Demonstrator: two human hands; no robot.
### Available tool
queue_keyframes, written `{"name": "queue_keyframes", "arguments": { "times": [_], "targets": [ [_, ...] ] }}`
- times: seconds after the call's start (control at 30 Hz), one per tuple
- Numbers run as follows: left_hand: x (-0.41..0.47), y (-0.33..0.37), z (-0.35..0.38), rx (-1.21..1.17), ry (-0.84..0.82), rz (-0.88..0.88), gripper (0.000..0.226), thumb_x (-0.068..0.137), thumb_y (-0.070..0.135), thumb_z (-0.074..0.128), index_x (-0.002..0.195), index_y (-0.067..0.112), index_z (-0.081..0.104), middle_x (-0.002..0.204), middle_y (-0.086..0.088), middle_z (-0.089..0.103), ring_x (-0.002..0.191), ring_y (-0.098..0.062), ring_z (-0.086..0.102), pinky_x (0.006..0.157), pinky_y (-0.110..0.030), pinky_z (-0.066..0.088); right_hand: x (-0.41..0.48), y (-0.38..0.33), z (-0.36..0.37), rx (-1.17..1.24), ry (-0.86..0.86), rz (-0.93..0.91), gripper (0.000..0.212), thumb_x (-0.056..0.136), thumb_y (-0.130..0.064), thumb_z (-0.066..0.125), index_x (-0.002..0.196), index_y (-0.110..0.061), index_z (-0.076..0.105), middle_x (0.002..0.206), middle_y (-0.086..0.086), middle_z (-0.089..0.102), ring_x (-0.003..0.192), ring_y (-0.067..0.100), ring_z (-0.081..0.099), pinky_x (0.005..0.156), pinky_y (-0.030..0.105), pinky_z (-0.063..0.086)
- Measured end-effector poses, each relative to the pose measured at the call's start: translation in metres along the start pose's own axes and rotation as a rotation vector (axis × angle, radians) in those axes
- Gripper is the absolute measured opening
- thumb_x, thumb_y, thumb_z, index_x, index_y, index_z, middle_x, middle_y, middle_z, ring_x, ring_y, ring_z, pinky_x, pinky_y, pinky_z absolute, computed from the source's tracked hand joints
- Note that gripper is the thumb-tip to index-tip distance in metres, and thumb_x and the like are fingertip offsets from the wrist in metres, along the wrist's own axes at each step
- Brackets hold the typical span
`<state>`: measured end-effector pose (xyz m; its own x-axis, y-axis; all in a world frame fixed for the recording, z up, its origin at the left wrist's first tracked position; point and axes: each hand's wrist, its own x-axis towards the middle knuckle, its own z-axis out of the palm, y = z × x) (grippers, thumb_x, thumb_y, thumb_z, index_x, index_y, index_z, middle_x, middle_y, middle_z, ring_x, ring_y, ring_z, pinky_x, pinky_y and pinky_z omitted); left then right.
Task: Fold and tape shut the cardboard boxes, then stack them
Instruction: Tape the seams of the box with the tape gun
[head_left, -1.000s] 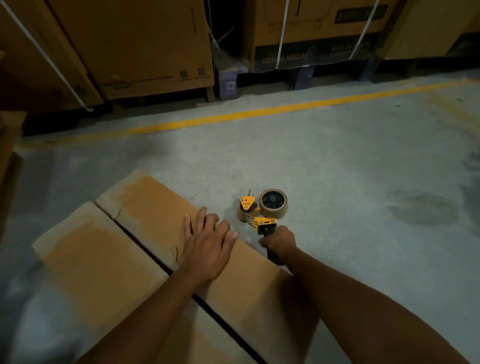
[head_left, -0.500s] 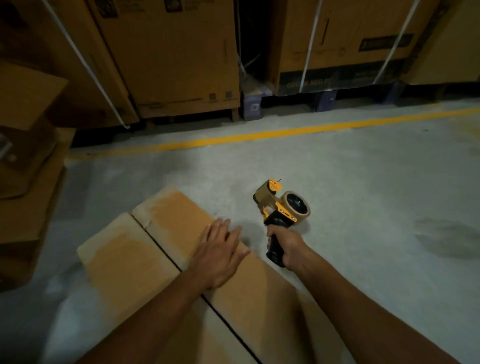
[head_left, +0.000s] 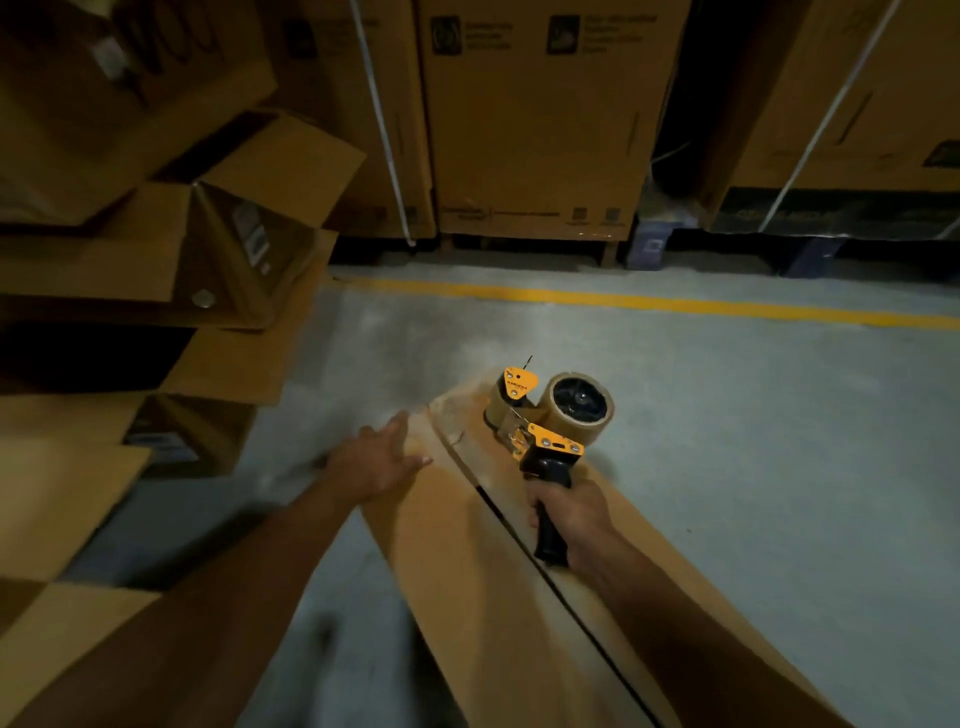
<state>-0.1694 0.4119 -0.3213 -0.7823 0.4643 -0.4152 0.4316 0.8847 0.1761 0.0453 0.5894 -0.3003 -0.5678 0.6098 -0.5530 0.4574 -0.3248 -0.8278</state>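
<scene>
**Tape gun at the seam's far end**

The box (head_left: 457, 597) lies long and flat-topped on the smooth grey floor (head_left: 753, 467). It is matte brown cardboard, and its two flaps meet at a dark seam (head_left: 496, 512). The left hand (head_left: 371, 462) rests on the left flap's far edge, fingers straight and slightly spread. The right hand (head_left: 571, 519) curls round the black handle of the orange tape gun (head_left: 545, 441), whose glossy roll (head_left: 579, 408) sits over the seam's far end. Half a second earlier the gun hung beside the box, over the floor, and the left hand lay on the right flap.

Brown cardboard box (head_left: 467, 561), orange-and-black tape dispenser (head_left: 545, 431), grey floor (head_left: 753, 467), yellow line (head_left: 623, 300)
</scene>
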Motion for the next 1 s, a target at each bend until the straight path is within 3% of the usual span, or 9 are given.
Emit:
{"name": "queue_keyframes", "arguments": {
  "times": [0.2,0.4,0.5,0.57,0.6,0.7,0.77,0.87,1.0],
  "targets": [
    [-0.079,0.059,0.039,-0.093,0.062,-0.187,0.087,0.088,0.077,0.039,0.155,0.033,0.004,0.141,-0.021,0.043,0.123,-0.042,0.049,0.093,-0.046,0.047,-0.026,-0.005,-0.030,-0.248,0.011,-0.074,0.020,0.077,-0.012,0.073,0.094,-0.014,0.063,0.086,0.011,0.068,0.082,0.028,0.062,0.074,0.041,0.054],
    [-0.162,0.114,0.079,-0.158,-0.039,-0.277,0.086,0.096,0.068,0.031,0.158,0.020,-0.004,0.152,-0.022,0.031,0.133,-0.043,0.041,0.106,-0.055,0.035,-0.075,-0.003,-0.093,-0.457,0.013,-0.154,0.012,0.078,-0.009,0.075,0.080,-0.014,0.065,0.075,0.014,0.071,0.063,0.025,0.065,0.073,0.044,0.058],
    [-0.183,0.121,0.067,-0.156,0.115,-0.229,0.071,0.098,0.057,0.040,0.152,0.014,0.022,0.149,-0.018,0.032,0.136,-0.039,0.033,0.106,-0.059,0.032,-0.104,0.000,-0.115,-0.550,-0.013,-0.197,0.015,0.076,-0.008,0.075,0.079,-0.015,0.062,0.075,0.016,0.070,0.061,0.025,0.065,0.067,0.042,0.057],
    [-0.198,0.126,0.051,-0.545,0.250,-0.145,0.050,0.102,0.046,0.043,0.134,0.007,0.046,0.131,-0.018,0.051,0.119,-0.036,0.051,0.091,-0.044,0.046,-0.125,0.000,-0.126,-0.591,-0.027,-0.240,0.015,0.076,-0.008,0.075,0.084,-0.012,0.062,0.073,0.014,0.071,0.059,0.023,0.066,0.062,0.039,0.056],
    [-0.207,0.130,0.040,-0.882,0.177,-0.173,0.049,0.103,0.046,0.043,0.124,0.003,0.052,0.120,-0.019,0.059,0.103,-0.035,0.060,0.078,-0.040,0.051,-0.135,0.001,-0.130,-0.587,-0.038,-0.254,0.017,0.077,-0.007,0.074,0.088,-0.010,0.062,0.071,0.012,0.071,0.056,0.021,0.066,0.057,0.035,0.055],
    [-0.236,0.138,0.011,-1.760,-0.337,-0.381,0.067,0.097,0.063,0.044,0.106,-0.003,0.052,0.103,-0.027,0.062,0.083,-0.038,0.065,0.056,-0.041,0.059,-0.169,-0.002,-0.136,-0.581,-0.084,-0.281,0.022,0.081,-0.002,0.071,0.100,-0.007,0.060,0.070,0.007,0.068,0.052,0.015,0.067,0.053,0.028,0.054],
    [-0.243,0.139,0.006,-1.899,-0.486,-0.394,0.068,0.095,0.060,0.052,0.112,-0.006,0.052,0.106,-0.029,0.063,0.085,-0.040,0.069,0.055,-0.042,0.062,-0.177,-0.003,-0.139,-0.605,-0.107,-0.295,0.024,0.082,0.000,0.071,0.101,-0.007,0.059,0.074,0.008,0.068,0.056,0.019,0.070,0.059,0.034,0.059],
    [-0.279,0.130,-0.003,-1.947,-0.495,-0.299,0.044,0.100,0.029,0.056,0.125,-0.007,0.054,0.097,-0.027,0.066,0.069,-0.036,0.073,0.050,-0.033,0.060,-0.217,-0.010,-0.144,-0.635,-0.119,-0.359,0.029,0.082,0.000,0.072,0.106,-0.007,0.058,0.078,0.010,0.069,0.059,0.023,0.071,0.059,0.035,0.061],
    [-0.315,0.118,-0.013,-1.798,-0.434,-0.192,0.021,0.100,-0.005,0.046,0.116,-0.013,0.057,0.085,-0.024,0.068,0.064,-0.029,0.074,0.052,-0.025,0.059,-0.253,-0.018,-0.151,-0.660,-0.135,-0.432,0.032,0.080,0.002,0.077,0.100,-0.015,0.057,0.092,0.015,0.068,0.068,0.030,0.073,0.063,0.041,0.063]
  ]
}}
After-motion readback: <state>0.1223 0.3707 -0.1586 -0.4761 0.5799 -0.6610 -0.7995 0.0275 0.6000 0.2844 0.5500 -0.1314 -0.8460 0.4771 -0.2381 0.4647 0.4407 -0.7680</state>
